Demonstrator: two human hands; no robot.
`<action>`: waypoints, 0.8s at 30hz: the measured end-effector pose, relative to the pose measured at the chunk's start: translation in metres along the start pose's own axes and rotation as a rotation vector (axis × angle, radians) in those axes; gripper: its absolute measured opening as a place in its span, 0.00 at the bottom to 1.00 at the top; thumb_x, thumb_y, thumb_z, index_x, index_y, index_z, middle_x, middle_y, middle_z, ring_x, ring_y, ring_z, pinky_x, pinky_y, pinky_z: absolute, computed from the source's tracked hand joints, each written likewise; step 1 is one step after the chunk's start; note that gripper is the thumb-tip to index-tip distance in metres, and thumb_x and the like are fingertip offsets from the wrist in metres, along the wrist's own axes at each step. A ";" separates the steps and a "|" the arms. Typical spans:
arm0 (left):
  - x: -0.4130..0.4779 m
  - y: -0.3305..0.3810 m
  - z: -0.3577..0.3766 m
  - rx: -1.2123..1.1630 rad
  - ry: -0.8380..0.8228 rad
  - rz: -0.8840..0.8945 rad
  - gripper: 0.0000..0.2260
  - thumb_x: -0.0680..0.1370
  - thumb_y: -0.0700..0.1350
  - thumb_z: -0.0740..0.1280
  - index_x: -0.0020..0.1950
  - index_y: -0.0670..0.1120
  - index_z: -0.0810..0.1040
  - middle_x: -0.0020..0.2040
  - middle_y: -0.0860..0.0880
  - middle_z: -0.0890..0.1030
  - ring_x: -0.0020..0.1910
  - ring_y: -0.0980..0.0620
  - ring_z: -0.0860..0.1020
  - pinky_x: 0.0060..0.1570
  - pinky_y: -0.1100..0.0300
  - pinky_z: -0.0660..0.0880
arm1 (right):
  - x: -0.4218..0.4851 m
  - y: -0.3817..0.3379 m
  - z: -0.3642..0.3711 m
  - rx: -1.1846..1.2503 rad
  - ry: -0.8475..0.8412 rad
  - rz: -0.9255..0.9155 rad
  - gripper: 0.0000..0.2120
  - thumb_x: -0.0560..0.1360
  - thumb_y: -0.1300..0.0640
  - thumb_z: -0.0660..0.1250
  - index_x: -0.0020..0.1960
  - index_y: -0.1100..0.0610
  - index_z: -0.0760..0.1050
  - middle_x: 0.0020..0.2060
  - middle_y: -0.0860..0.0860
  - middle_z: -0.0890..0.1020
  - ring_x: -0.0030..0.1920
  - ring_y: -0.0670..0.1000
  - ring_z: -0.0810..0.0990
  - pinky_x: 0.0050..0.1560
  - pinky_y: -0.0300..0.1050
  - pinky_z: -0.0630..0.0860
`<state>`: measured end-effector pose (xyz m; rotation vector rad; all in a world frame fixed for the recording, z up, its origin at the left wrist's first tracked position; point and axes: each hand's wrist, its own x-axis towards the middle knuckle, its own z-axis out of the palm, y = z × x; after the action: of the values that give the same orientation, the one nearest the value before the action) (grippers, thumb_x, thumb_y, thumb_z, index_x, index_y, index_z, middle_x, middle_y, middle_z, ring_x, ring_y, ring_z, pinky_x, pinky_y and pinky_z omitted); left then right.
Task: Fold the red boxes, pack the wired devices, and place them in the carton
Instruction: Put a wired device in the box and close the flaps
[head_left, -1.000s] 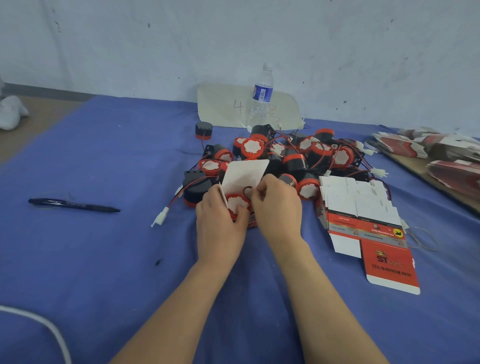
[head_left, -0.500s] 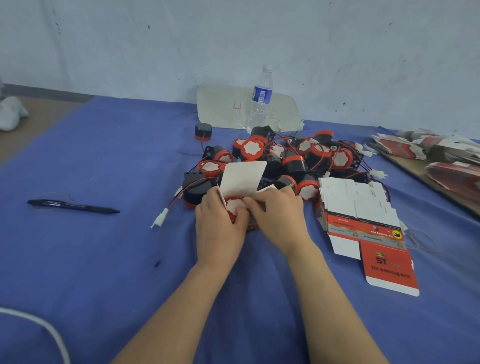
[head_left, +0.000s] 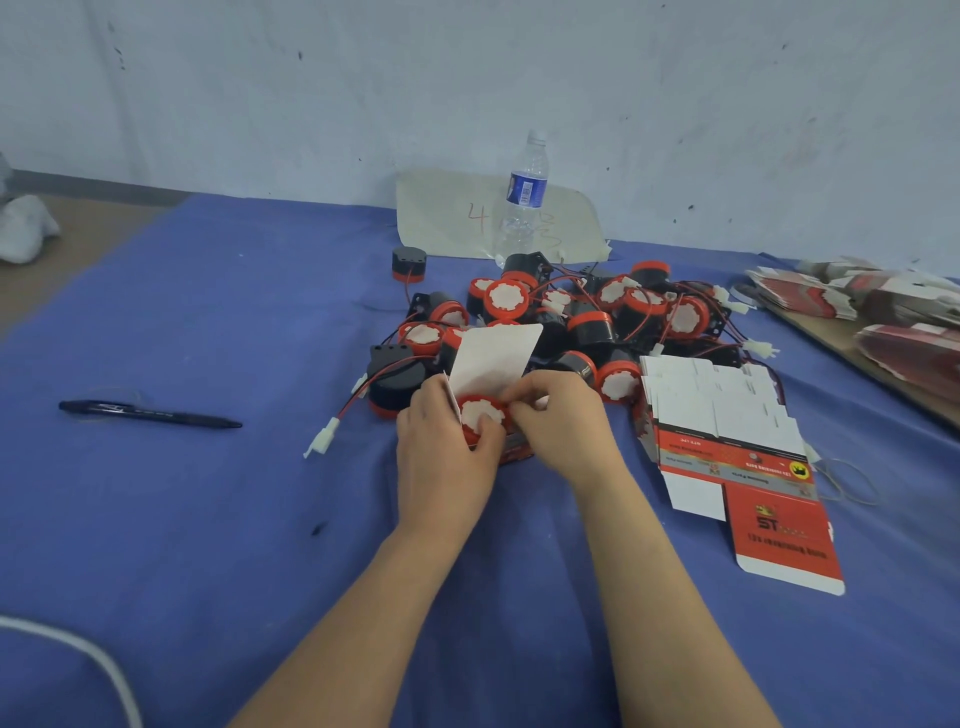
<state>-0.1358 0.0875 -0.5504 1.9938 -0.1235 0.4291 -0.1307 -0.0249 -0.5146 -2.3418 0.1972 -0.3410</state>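
Cable (head_left: 100, 652), white, curves across the lower-left corner of the blue tabletop (head_left: 218, 545). Dark pen (head_left: 150, 414) lies flat, well apart from the work.

Left hand (head_left: 441, 462): fingers curled round a half-folded red box (head_left: 511, 452), thumb against the near rim of the wired device (head_left: 482, 415) seated in its mouth. The device's white face points up. The box's white flap (head_left: 493, 358) stands open behind it.

Right hand (head_left: 563, 421): fingers bent together, tips pinching at the device's right edge. Device thus sits between the two hands, touched by both.

Behind the hands, a pile of like devices (head_left: 587, 317), black with red rims, red and black wires tangled, white plugs at their ends. One loose plug (head_left: 322, 444) lies left of the left hand.

Paper sheet (head_left: 447, 218) against the wall carries a red "4"; other marks are hidden by a clear water bottle (head_left: 524, 197) with a blue label, its print too small to read.

Flat box blanks (head_left: 727, 431) are stacked right of the right hand; logo reads "ST", smaller lines illegible. Rubber band (head_left: 852, 480) lies just beside them. More blanks (head_left: 904, 317) rest on a board at the far right.
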 end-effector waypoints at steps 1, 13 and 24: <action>0.000 0.000 0.000 -0.004 -0.003 0.003 0.16 0.75 0.45 0.67 0.61 0.44 0.69 0.56 0.47 0.73 0.56 0.47 0.71 0.52 0.46 0.75 | 0.001 -0.001 0.002 -0.070 0.010 0.010 0.11 0.75 0.64 0.63 0.49 0.53 0.82 0.49 0.50 0.81 0.49 0.50 0.78 0.48 0.42 0.77; 0.000 -0.001 -0.002 -0.090 0.055 0.085 0.16 0.74 0.42 0.70 0.53 0.48 0.63 0.54 0.49 0.72 0.48 0.49 0.75 0.43 0.53 0.75 | -0.004 0.005 -0.015 -0.244 -0.266 0.014 0.18 0.77 0.59 0.59 0.29 0.51 0.73 0.75 0.55 0.57 0.75 0.56 0.50 0.68 0.48 0.52; 0.007 -0.009 -0.002 -0.097 -0.053 0.061 0.06 0.80 0.39 0.58 0.50 0.47 0.73 0.54 0.51 0.72 0.56 0.45 0.73 0.53 0.50 0.73 | -0.017 -0.002 0.010 -0.123 0.237 -0.231 0.17 0.75 0.63 0.63 0.63 0.56 0.70 0.62 0.51 0.72 0.56 0.53 0.75 0.42 0.39 0.67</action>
<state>-0.1276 0.0938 -0.5552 1.9097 -0.2341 0.4020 -0.1439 -0.0131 -0.5232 -2.4475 0.0616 -0.7398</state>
